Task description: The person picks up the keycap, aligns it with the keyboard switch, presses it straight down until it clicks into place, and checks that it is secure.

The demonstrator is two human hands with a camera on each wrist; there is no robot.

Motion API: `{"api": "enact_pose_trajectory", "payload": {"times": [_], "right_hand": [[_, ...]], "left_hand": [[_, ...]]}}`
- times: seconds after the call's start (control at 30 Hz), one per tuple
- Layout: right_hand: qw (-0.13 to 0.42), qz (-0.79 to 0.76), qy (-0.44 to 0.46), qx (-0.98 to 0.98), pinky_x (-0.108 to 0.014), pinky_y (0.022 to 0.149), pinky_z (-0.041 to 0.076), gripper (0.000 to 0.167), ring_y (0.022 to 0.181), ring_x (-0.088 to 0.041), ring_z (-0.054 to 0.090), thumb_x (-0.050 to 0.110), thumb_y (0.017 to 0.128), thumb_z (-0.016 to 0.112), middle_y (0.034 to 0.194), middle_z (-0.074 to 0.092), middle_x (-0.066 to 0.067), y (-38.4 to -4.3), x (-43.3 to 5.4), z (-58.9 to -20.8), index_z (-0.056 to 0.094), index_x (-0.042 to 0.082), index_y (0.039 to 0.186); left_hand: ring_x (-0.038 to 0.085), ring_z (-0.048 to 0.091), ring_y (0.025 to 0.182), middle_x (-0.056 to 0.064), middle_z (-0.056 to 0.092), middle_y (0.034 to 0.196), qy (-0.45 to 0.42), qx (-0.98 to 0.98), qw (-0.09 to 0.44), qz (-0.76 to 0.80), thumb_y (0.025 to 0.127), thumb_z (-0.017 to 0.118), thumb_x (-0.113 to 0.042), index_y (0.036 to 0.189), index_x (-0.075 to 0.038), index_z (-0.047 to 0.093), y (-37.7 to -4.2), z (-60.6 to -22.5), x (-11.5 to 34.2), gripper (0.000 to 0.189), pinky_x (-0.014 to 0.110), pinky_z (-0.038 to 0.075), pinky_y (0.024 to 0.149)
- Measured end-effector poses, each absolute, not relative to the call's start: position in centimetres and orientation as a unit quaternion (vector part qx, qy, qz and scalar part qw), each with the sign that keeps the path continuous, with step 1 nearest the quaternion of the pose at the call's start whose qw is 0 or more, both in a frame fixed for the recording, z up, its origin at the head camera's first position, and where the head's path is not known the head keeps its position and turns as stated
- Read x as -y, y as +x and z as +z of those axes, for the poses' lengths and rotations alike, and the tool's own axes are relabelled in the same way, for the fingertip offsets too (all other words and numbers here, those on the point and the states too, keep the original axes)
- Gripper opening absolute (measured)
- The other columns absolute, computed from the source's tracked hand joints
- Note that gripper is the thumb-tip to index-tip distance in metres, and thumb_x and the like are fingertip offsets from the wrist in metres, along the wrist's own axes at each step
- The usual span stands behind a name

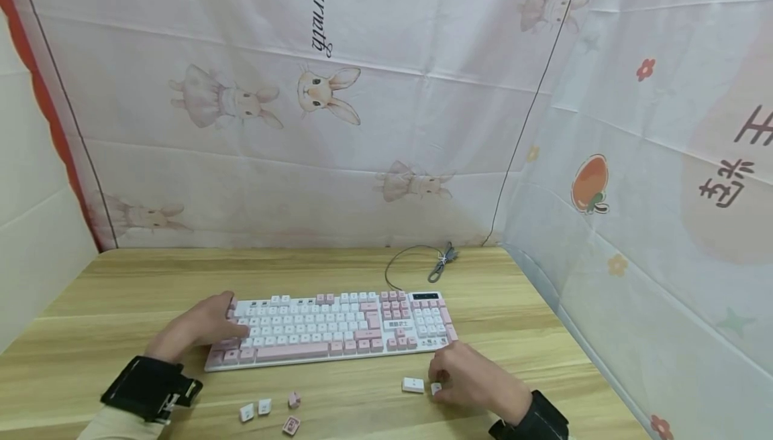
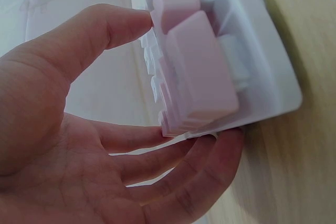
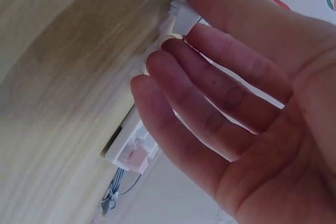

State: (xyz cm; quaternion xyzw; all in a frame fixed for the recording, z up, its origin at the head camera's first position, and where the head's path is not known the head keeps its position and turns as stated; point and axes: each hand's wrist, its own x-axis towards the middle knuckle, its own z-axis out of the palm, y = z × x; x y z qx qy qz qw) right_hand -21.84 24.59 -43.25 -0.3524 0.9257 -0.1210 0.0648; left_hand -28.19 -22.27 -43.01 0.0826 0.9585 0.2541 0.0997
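A white and pink keyboard (image 1: 302, 353) lies on the table, with gaps in its top key row. My left hand (image 1: 204, 322) grips its left end. In the left wrist view, the thumb touches the pink keys (image 2: 202, 72) and the other fingers curl against the keyboard's edge. In front of the keyboard's right end, my right hand (image 1: 474, 379) pinches a small white keycap (image 1: 435, 389) at the table surface. Just left of that lies a wider white keycap (image 1: 413, 385). In the right wrist view, a white keycap (image 3: 186, 19) shows between thumb and index finger.
Two white keycaps (image 1: 264, 406) and two pink keycaps (image 1: 291, 425) lie loose on the wooden table (image 1: 350, 406) before the keyboard. A bundled grey cable (image 1: 443, 262) sits behind it. Printed curtains (image 1: 362, 205) hang at the back and right.
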Motion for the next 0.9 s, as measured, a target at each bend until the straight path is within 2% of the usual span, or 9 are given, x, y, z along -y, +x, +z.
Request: {"api": "enact_pose_trajectory", "payload": {"times": [0.3, 0.6, 0.9], "right_hand": [[0.061, -0.108, -0.360, -0.925, -0.013, 0.062, 0.046, 0.007, 0.068, 0.005, 0.048, 0.012, 0.083, 0.085, 0.075, 0.065, 0.012, -21.8, -24.6, -43.1, 0.081, 0.015, 0.088], [0.067, -0.131, -0.345, -0.927, -0.014, 0.064, 0.049, 0.010, 0.069, 0.004, 0.052, 0.006, 0.083, 0.082, 0.079, 0.071, 0.009, -22.3, -24.5, -42.7, 0.081, 0.012, 0.090], [0.059, -0.136, -0.341, -0.928, -0.015, 0.064, 0.050, 0.010, 0.069, 0.004, 0.054, 0.007, 0.082, 0.084, 0.080, 0.072, 0.009, -22.8, -24.7, -42.2, 0.081, 0.011, 0.090]], "left_hand": [[0.066, 0.040, 0.133, 0.050, 0.038, 0.144, 0.086, -0.959, 0.100, 0.251, 0.089, 0.076, -0.033, 0.143, 0.029, 0.025, -28.2, -42.9, 22.3, 0.097, 0.070, 0.040, 0.110], [0.066, 0.040, 0.132, 0.051, 0.038, 0.143, 0.088, -0.959, 0.097, 0.252, 0.090, 0.076, -0.033, 0.143, 0.029, 0.026, -28.2, -42.9, 22.4, 0.096, 0.070, 0.040, 0.110], [0.065, 0.042, 0.131, 0.050, 0.040, 0.141, 0.088, -0.959, 0.095, 0.251, 0.089, 0.076, -0.032, 0.142, 0.029, 0.028, -28.2, -43.1, 22.4, 0.094, 0.069, 0.042, 0.108]]}}
